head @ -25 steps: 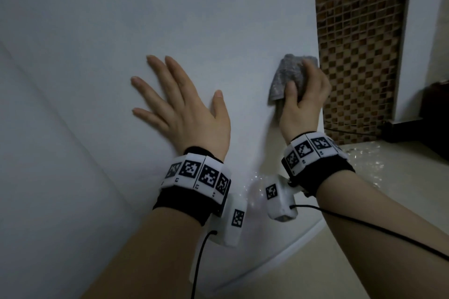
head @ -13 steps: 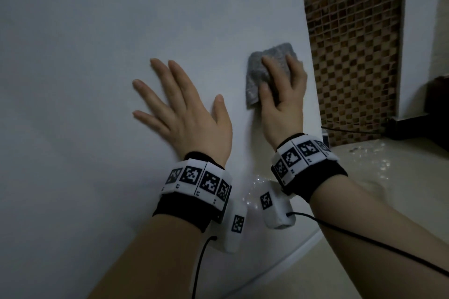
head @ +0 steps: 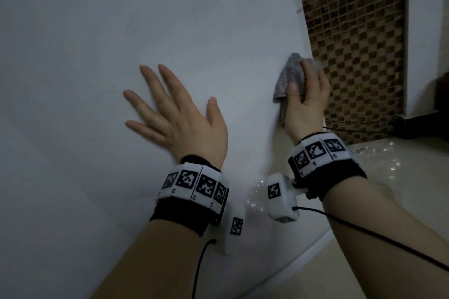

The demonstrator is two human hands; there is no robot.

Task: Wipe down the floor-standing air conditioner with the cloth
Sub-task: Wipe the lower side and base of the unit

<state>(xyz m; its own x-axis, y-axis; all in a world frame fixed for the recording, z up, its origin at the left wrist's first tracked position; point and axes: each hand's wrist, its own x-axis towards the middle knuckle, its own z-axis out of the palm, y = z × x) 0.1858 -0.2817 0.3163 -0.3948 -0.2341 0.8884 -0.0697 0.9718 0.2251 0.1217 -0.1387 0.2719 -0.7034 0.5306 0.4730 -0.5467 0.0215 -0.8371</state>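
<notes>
The white front of the floor-standing air conditioner [head: 145, 19] fills most of the head view. My left hand [head: 179, 119] lies flat against it with fingers spread and straight. My right hand [head: 307, 102] holds a crumpled grey cloth [head: 290, 75] against the unit's right edge, thumb and fingers curled round it. Both wrists wear bands with black-and-white markers and cabled white boxes.
A brown mosaic-tiled wall [head: 352, 43] stands right behind the unit's right edge. A glossy pale floor [head: 388, 177] spreads at the lower right. A dark object [head: 422, 126] sits on the floor by a white wall [head: 430, 31], with a thin black cable running toward it.
My right hand slid the cloth left across the panel, then back right and down to the unit's edge. My left hand stayed flat in place.
</notes>
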